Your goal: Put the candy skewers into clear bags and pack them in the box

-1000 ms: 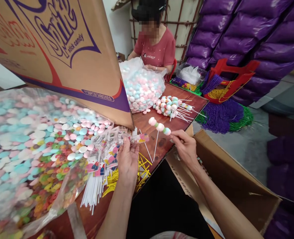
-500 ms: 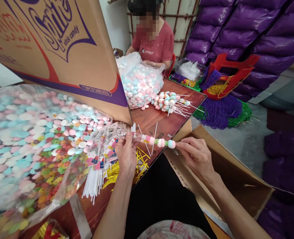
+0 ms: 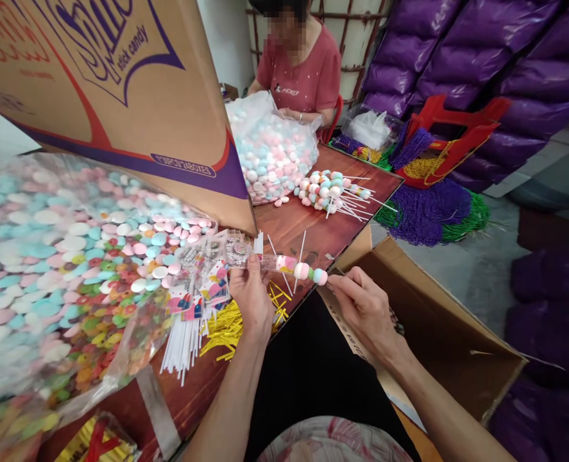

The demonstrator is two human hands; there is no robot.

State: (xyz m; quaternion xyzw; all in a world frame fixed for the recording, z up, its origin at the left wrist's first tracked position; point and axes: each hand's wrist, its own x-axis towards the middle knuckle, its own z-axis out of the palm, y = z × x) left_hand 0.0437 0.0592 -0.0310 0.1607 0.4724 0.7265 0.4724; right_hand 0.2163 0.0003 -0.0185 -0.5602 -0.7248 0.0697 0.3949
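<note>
My left hand [image 3: 254, 301] is closed, thumb on top, on a clear printed plastic sleeve [image 3: 285, 264]. A candy skewer [image 3: 310, 273] of pink, green and blue marshmallows lies partly inside that sleeve. At its right end, the fingers of my right hand [image 3: 364, 311] pinch the skewer's stick, which they mostly hide. Beside my left hand are more printed sleeves [image 3: 204, 282], white sticks [image 3: 183, 353] and gold twist ties [image 3: 225, 327]. Two loose white sticks [image 3: 301, 256] lie on the table behind the sleeve.
A large bag of marshmallows and gummy rings [image 3: 48, 269] covers the left side, below a tall carton [image 3: 169, 128]. Finished skewers [image 3: 332, 190] lie in a pile near another marshmallow bag [image 3: 274, 151]. A person [image 3: 298, 77] sits opposite. An open carton [image 3: 438, 333] stands at right.
My right hand has moved left toward my left hand, and the skewer now sits further inside the sleeve, with fewer marshmallows showing. The view has shifted slightly.
</note>
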